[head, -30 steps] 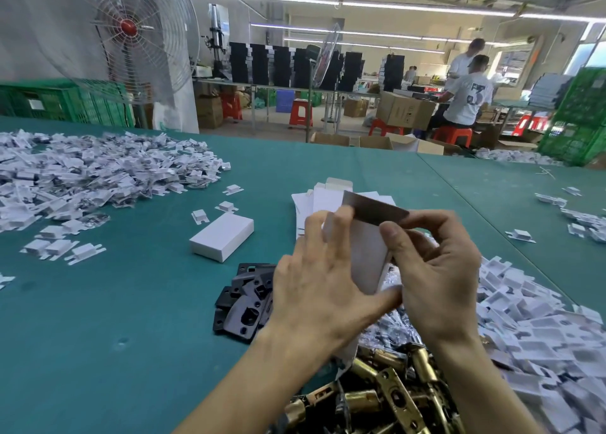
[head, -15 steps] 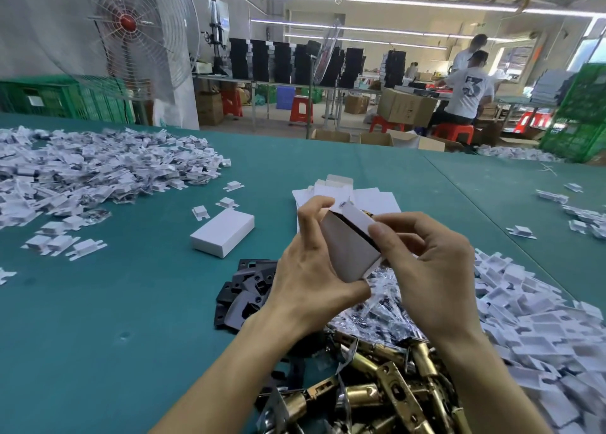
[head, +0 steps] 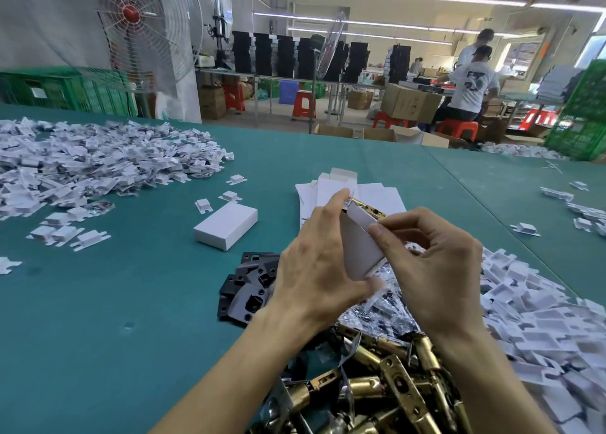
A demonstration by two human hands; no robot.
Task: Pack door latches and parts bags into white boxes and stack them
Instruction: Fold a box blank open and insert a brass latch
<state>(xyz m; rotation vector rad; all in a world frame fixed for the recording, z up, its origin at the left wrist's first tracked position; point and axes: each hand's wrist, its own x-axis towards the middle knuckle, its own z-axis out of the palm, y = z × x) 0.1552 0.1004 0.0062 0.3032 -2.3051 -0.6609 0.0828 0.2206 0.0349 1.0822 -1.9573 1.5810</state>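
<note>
Box (head: 359, 253), gripped by the left hand (head: 314, 269), flap (head: 359, 216) pinched by the right hand (head: 436, 269), holds a latch (head: 367, 206) but isn't shut; one closed box (head: 226, 225) lies left, unstacked, latches (head: 387, 391) heaped near.

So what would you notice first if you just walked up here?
The left hand and right hand in the middle grip a small white box with a brass latch poking out its top. Just below them glitters a heap of brass latches, and a drift of white cardboard pieces covers the far left of the green table.
</note>
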